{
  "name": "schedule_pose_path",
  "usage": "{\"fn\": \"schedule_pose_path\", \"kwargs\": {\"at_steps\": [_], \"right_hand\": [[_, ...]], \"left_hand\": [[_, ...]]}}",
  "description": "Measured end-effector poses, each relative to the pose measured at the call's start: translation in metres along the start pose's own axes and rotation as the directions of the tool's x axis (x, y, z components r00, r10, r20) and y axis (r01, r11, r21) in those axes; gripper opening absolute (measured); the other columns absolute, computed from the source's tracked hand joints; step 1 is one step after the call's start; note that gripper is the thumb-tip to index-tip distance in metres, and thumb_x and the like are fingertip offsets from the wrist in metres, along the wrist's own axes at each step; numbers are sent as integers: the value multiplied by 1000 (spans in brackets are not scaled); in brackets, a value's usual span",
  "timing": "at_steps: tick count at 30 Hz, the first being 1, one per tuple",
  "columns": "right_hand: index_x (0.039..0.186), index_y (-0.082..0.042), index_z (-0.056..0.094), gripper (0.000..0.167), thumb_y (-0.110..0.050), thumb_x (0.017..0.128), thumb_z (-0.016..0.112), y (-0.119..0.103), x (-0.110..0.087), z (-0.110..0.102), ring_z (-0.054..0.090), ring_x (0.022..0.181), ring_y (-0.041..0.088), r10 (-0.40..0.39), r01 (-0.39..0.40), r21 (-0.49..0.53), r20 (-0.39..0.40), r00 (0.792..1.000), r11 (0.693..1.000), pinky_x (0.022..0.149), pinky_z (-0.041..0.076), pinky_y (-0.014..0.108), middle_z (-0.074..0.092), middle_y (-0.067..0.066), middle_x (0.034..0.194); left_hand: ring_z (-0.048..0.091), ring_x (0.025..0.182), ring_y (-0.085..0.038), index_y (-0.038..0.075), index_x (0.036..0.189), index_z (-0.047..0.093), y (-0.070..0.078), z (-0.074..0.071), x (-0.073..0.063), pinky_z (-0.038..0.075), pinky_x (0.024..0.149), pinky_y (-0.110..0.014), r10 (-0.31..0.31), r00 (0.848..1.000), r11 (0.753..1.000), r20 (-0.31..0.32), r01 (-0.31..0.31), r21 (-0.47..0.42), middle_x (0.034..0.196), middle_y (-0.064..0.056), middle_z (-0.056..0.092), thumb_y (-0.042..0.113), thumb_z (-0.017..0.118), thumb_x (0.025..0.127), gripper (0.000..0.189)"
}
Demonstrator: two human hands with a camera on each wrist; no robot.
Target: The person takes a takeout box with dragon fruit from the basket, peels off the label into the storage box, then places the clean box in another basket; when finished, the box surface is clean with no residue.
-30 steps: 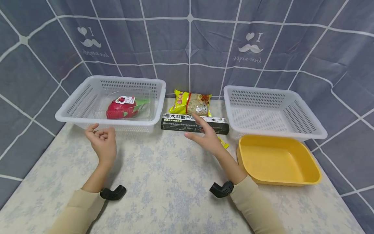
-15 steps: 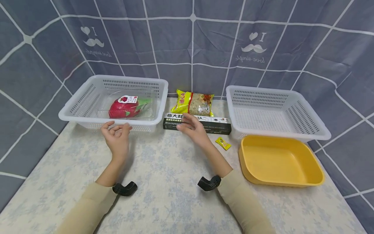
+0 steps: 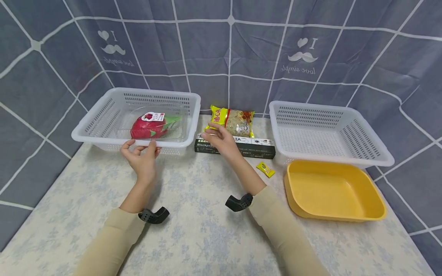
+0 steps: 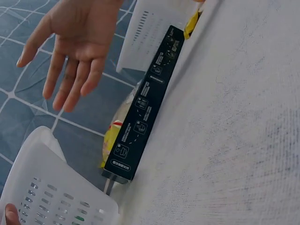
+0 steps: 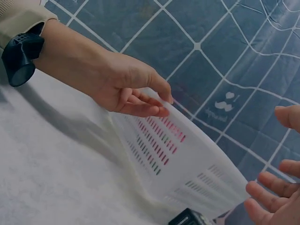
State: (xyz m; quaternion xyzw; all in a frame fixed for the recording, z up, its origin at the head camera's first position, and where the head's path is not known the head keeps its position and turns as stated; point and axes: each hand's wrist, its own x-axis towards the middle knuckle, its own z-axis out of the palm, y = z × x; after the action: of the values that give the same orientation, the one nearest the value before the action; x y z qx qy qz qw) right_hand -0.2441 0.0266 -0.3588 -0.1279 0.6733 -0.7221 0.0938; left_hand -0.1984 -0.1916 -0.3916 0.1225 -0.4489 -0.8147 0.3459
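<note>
My left hand (image 3: 143, 163) is at the front rim of the left white basket (image 3: 96, 140), fingers loosely bent. Its fingertips look close to or on the rim; firm contact cannot be made out. Inside that basket lies a clear plastic box holding a red dragon fruit (image 3: 148, 128) with a label. My right hand (image 3: 222, 142) hovers over the left part of a black pasta box (image 3: 248, 148), near the basket's right corner. In the left wrist view the right hand (image 4: 84, 47) has its fingers spread, holding nothing. Behind the box stands a yellow-and-clear food bag (image 3: 238, 122).
A small yellow wrapped packet (image 3: 265, 169) lies on the cloth before the pasta box. Another white basket (image 3: 345, 156) stands at the right, with a yellow tub (image 3: 331, 218) in front of it. A grey checked curtain (image 3: 255, 50) hangs close behind everything.
My left hand has moved right and forward to the basket's front rim. My right hand has moved left along the pasta box, uncovering the small yellow packet. The view has shifted slightly.
</note>
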Motion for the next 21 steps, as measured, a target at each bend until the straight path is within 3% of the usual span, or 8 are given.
{"fn": "schedule_pose_path", "kwargs": {"at_steps": [8, 14, 21], "right_hand": [[143, -5, 45, 55, -17, 94, 66, -11, 24, 13, 54, 120, 27, 3, -3, -18, 7, 1000, 1000, 104, 41, 47, 55, 17, 133], [144, -2, 42, 54, -20, 97, 61, -17, 49, 20, 56, 120, 28, 18, -19, 12, 30, 999, 1000, 106, 41, 43, 55, 17, 133], [148, 1, 30, 63, -33, 101, 53, -30, 74, 42, 45, 132, 33, 166, -171, 106, 57, 985, 980, 109, 37, 32, 41, 24, 146]], "left_hand": [[63, 52, -14, 13, 116, 29, 1, 2, 0, 55, 57, -20, -45, 999, 999, -1, 45, 21, 77, -11, 42, -6, 65, 87, 51], [64, 53, -14, 13, 117, 29, -2, 5, 0, 55, 57, -20, -37, 999, 999, -3, 38, 35, 77, -11, 43, -5, 65, 88, 50], [63, 53, -14, 14, 119, 29, -1, 2, -1, 55, 57, -19, -42, 999, 999, -28, 43, 31, 79, -11, 43, -5, 66, 88, 52]]}}
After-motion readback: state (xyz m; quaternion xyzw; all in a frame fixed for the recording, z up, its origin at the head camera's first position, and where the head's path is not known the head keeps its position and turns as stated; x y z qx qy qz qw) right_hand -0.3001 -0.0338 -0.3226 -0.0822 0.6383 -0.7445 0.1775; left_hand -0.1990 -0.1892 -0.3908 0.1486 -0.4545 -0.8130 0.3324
